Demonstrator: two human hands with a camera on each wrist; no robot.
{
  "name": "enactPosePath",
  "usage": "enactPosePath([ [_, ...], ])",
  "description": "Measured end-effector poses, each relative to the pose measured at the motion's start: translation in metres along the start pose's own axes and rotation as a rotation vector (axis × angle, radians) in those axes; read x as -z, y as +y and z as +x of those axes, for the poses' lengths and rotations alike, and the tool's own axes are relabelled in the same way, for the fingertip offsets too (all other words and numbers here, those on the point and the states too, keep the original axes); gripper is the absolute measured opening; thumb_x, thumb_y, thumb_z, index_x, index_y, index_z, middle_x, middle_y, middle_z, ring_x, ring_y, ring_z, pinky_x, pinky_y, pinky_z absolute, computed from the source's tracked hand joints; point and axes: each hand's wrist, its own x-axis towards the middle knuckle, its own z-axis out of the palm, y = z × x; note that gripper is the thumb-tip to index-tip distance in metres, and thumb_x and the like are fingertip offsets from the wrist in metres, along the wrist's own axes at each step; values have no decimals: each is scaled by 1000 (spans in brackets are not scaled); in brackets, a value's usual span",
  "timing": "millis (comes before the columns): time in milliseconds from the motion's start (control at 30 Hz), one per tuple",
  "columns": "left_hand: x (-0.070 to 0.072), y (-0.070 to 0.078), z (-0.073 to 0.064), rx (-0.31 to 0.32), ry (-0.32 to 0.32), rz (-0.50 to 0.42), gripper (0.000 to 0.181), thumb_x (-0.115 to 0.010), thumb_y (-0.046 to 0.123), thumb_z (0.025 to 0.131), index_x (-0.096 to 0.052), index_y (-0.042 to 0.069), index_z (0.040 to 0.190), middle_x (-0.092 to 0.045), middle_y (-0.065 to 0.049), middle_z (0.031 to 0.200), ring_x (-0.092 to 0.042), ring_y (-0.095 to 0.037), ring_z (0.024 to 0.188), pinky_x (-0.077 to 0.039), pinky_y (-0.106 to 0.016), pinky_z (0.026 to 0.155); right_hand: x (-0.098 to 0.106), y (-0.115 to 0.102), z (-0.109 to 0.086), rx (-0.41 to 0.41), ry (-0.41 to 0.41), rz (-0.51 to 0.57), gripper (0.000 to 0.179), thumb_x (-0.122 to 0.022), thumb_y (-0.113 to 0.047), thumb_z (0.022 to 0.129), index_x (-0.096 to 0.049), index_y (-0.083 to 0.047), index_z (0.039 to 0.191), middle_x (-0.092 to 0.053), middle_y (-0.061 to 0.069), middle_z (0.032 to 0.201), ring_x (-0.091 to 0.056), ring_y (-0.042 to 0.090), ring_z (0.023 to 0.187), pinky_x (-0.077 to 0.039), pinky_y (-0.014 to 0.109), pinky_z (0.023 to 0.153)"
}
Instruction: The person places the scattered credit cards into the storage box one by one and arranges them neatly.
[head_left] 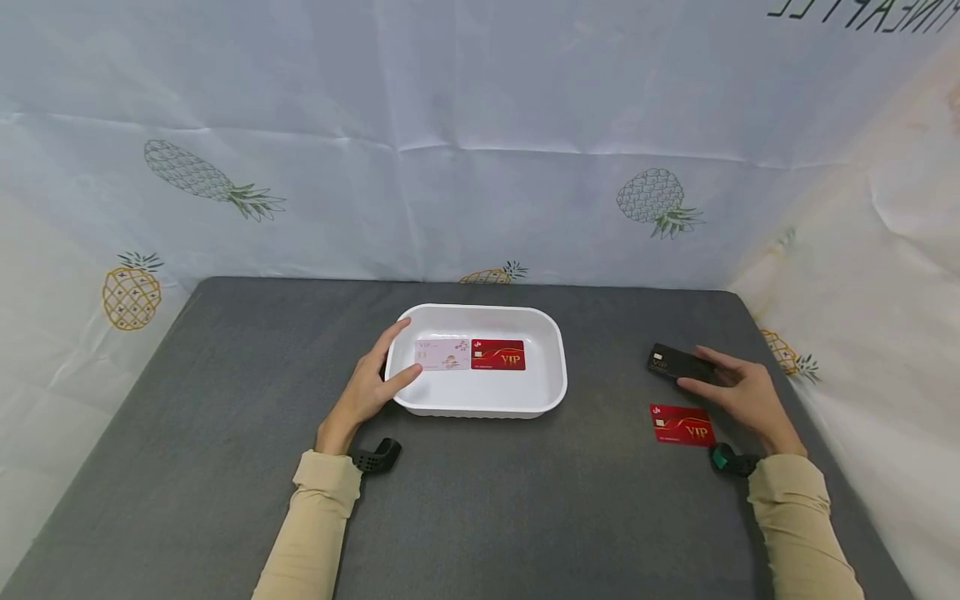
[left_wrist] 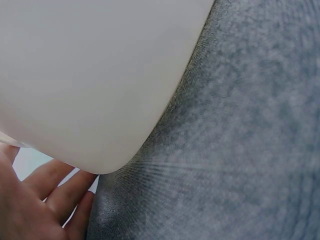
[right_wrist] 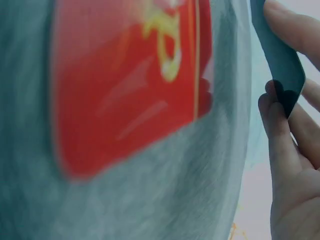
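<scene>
- Black card [head_left: 677,362]: located at the right of the scene, gripped at its right end by the right hand [head_left: 742,393]. Chip and VIP print face up. Contact between card and tabletop cannot be determined.
- Right hand: grasping. Thumb lies on the near side of the black card, fingers on the far side; the right wrist view shows the card pinched between thumb and fingertips.
- Red table card [head_left: 682,425]: flat on the grey tabletop [head_left: 540,508], on the near side of the black card and just left of the right wrist. In the right wrist view it is blurred and partly cut off.
- White tray [head_left: 480,395]: upright at mid-table, well to the left of the black card.
- Left hand [head_left: 367,387]: grasping the left end of the white tray. Thumb extends over the rim; the index finger reaches along the left edge toward the far corner. Other fingers are partly hidden by the wall.
- Pink card [head_left: 442,354]: flat on the tray floor, left position, close to the left thumb tip.
- Red tray card [head_left: 498,355]: flat on the tray floor, directly right of the pink card.
- White cloth [head_left: 480,75]: hangs beyond the far table edge, printed with pineapples.
</scene>
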Motion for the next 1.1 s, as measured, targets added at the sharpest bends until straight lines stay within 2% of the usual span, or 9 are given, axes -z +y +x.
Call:
enactPosePath([
  [167,0,0,0,1,-1,0,74,-66,25,94,-32,20,160,-35,-18,164,-41,-38,145,-28,-65,119,-1,-11,3,0,17,-4,65,-80,-29,90,-57,-5,145,-53,28,148,-44,-26,117,-39,-4,91],
  [400,-1,0,0,2,1,-3,74,-66,26,94,-33,20,160,-34,-16,165,-38,-37,149,-26,-65,120,-5,-27,7,22,51,6,63,-80,-31,90,-58,-5,144,-57,18,149,-43,-27,116,-39,-4,92],
  [533,-1,-1,0,0,4,-2,74,-66,26,94,-33,20,160,-33,-16,166,-35,-37,151,-24,-65,121,-8,-36,9,37,66,35,62,-81,-27,89,-60,-4,142,-59,18,147,-45,-24,116,-40,-3,93],
  [700,-1,-1,0,-4,7,3,75,-66,27,94,-33,19,160,-33,-16,166,-34,-38,151,-24,-66,121,-11,-45,12,71,71,58,61,-82,-23,88,-60,-4,142,-59,21,145,-46,-23,116,-42,-1,94],
  [933,-1,-1,0,-1,5,2,75,-66,29,95,-32,21,161,-32,-15,167,-34,-37,151,-24,-65,121,-15,-62,16,125,53,101,61,-83,-17,87,-60,-10,143,-61,9,147,-48,-20,122,-42,1,98],
  [1100,0,0,0,0,1,-9,75,-66,29,95,-32,22,161,-32,-14,167,-34,-36,152,-24,-64,122,-21,-78,16,142,35,148,62,-82,-13,86,-59,-11,144,-60,9,147,-49,-19,125,-42,3,101],
])
